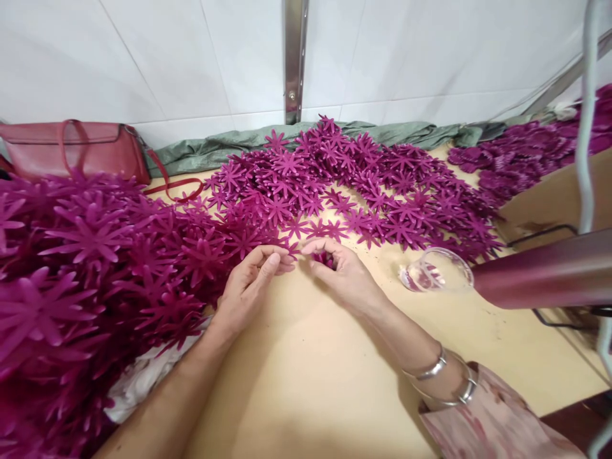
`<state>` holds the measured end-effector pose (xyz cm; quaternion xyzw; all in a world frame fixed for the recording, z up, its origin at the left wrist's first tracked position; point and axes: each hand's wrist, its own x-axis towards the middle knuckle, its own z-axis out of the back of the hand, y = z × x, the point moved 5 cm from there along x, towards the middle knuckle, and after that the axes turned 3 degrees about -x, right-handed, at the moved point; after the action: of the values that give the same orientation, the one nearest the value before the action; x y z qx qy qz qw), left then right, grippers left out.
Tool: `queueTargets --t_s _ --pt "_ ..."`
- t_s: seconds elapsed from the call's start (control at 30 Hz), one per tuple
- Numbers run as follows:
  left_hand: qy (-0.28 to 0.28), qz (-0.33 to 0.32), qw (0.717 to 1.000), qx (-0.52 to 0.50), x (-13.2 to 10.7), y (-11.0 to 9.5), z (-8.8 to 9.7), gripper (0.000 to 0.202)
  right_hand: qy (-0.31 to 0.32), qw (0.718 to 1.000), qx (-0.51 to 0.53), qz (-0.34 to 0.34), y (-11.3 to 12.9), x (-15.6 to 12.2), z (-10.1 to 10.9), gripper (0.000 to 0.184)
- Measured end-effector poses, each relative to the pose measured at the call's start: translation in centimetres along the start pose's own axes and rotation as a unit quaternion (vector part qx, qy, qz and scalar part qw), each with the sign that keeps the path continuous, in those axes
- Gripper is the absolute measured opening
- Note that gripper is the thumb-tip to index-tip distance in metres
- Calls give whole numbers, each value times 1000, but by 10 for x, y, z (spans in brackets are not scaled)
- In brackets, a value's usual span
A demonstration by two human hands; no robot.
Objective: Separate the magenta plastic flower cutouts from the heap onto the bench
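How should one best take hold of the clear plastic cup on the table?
Probably by the outer wall of the clear plastic cup, coming from the left with the right hand: the round mouth looks open toward the purple cylinder, and flower-shaped pieces lie behind, so its near-left wall seems easiest.

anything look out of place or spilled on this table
No clear spill or damage. The red handbag looks out of place: it sits at the back left, behind heaped purple flower-shaped pieces, its strap trailing on the table. The clear cup at the right looks tilted, though the angle may cause that.
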<state>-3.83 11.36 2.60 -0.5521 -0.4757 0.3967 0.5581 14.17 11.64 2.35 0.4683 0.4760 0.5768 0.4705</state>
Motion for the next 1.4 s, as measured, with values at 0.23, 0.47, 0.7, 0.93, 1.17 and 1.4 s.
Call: queueTargets --t_s 0.23,0.47,0.7,0.93,1.17,1.4 --pt "6 -9 1000 12 0 0 0 36 65 990 121 16 -5 2 -8 14" --pt "15 4 999 50 -2 1 -4 29 -8 967 254 -24 2 4 -3 25" --pt "24 -5 998 55 -3 2 -5 27 -9 972 233 -25 5 -2 -9 28" --pt "42 -23 998 40 -1 3 -6 27 16 999 -20 47 7 -1 -1 19" --pt "20 -27 997 76 -1 -3 -5 33 15 997 53 50 24 -7 4 18" --pt "16 -46 995 87 -1 -4 -4 33 -88 990 -43 103 72 -46 45 20"
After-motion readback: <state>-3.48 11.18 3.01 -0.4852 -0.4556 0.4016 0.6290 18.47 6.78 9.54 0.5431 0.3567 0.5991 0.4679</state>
